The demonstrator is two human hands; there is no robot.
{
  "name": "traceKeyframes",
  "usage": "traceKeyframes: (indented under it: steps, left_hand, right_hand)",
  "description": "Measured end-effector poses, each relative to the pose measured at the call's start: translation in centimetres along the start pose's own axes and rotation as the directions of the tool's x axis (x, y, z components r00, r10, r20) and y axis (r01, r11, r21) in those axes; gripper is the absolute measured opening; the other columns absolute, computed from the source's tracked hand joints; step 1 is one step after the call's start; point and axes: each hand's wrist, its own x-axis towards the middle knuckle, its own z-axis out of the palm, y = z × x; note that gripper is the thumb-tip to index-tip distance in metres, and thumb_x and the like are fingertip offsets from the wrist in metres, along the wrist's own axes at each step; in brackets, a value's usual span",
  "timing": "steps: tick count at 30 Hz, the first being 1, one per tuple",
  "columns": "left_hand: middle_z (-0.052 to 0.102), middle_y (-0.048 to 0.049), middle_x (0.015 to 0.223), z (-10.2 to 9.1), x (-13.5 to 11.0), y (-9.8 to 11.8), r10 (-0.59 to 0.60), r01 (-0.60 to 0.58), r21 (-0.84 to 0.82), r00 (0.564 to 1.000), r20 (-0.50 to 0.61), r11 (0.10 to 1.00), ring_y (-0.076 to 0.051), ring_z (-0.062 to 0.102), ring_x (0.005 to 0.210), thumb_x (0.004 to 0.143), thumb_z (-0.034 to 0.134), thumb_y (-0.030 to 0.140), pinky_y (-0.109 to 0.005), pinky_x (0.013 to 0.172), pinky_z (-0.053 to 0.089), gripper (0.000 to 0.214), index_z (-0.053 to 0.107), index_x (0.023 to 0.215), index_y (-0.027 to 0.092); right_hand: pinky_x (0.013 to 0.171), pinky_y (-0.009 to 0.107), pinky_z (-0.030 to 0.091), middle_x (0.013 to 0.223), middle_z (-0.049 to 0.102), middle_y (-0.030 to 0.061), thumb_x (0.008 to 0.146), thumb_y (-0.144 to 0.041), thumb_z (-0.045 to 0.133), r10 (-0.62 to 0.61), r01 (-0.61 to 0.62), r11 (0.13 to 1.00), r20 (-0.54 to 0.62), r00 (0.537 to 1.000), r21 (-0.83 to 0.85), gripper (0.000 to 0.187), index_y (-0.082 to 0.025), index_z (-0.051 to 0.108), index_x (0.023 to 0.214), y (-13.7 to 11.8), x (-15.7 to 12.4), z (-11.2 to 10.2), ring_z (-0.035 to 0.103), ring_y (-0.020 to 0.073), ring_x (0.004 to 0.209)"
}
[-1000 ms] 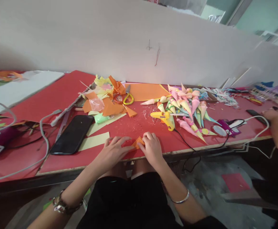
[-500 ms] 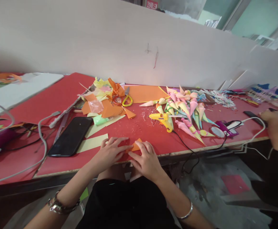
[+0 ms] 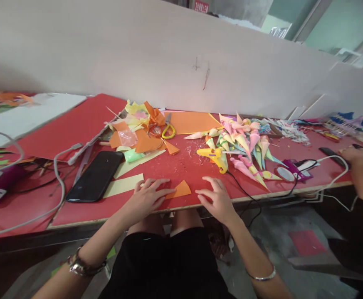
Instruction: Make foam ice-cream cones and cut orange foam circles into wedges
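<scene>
A small piece of orange paper (image 3: pixel 183 189) lies flat near the front edge of the red table (image 3: pixel 165 168). My left hand (image 3: pixel 148 194) rests beside it with fingers stretched out, the fingertips touching its left end. To the right of the paper, my right hand (image 3: pixel 216 198) is apart from it, fingers spread and holding nothing. Beyond the right hand lies a yellow hot glue gun (image 3: pixel 214 156) on its side. Just past the left hand is a pale yellow paper strip (image 3: pixel 123 185).
A black phone (image 3: pixel 95 176) lies left. Behind are orange paper scraps (image 3: pixel 146 142), yellow-handled scissors (image 3: pixel 169 129) and a pile of small paper cones (image 3: pixel 243 137). Cables and a purple power strip (image 3: pixel 296 169) lie right, near another person's hand (image 3: pixel 354 155).
My right hand has let go of the orange paper and moved right, its fingers spreading. The left hand stays at the paper. The view has shifted slightly.
</scene>
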Motion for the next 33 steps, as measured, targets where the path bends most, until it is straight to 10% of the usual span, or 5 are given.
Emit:
traceKeyframes:
  steps: [4,13,19,33]
  left_hand:
    - [0.053,-0.0022,0.124,-0.4,0.1,0.5,0.023,-0.023,-0.027,1.000,-0.006,0.999,-0.022,0.047,0.101,0.086,0.041,0.023,-0.040,0.086,0.033,0.035,0.057,0.114,0.036]
    - [0.051,-0.0084,0.121,0.0,0.1,0.7,0.050,-0.067,-0.143,0.992,-0.120,0.987,-0.022,0.048,0.102,0.084,0.041,0.018,-0.039,0.087,0.041,0.030,0.056,0.110,0.023]
    - [0.054,-0.0073,0.095,-1.2,0.7,-0.1,-0.067,-0.048,-0.337,0.944,-0.323,0.940,-0.014,0.054,0.087,0.083,0.032,0.008,-0.027,0.075,0.047,0.034,0.059,0.101,0.018]
    - [0.065,-0.0055,0.087,-2.1,1.4,-0.7,-0.105,-0.019,-0.425,0.958,-0.267,0.905,-0.014,0.059,0.077,0.088,0.035,0.026,-0.024,0.071,0.047,0.030,0.064,0.093,0.018]
  right_hand:
    - [0.093,0.040,0.040,0.107,0.056,0.0099,0.083,-0.021,0.049,0.075,-0.072,0.982,-0.010,0.997,0.173,0.024,-0.019,0.060,0.104,-0.9,1.4,0.5,0.049,0.0227,0.104]
    - [0.087,0.040,0.036,0.102,0.057,0.0058,0.080,-0.021,0.059,0.038,-0.107,0.981,0.387,0.921,0.159,0.038,-0.022,0.051,0.117,-3.3,4.6,1.3,0.050,0.0218,0.100]
    - [0.087,0.038,0.035,0.107,0.055,0.0075,0.079,-0.023,0.061,0.042,-0.093,0.989,0.379,0.924,0.117,0.037,-0.020,0.053,0.115,-3.1,4.7,1.3,0.050,0.0226,0.105]
    - [0.077,0.028,0.040,0.089,0.064,0.0036,0.081,-0.007,0.052,-0.062,0.033,0.988,0.195,0.979,0.149,0.018,-0.019,0.064,0.086,-2.9,6.1,2.2,0.056,0.0165,0.087]
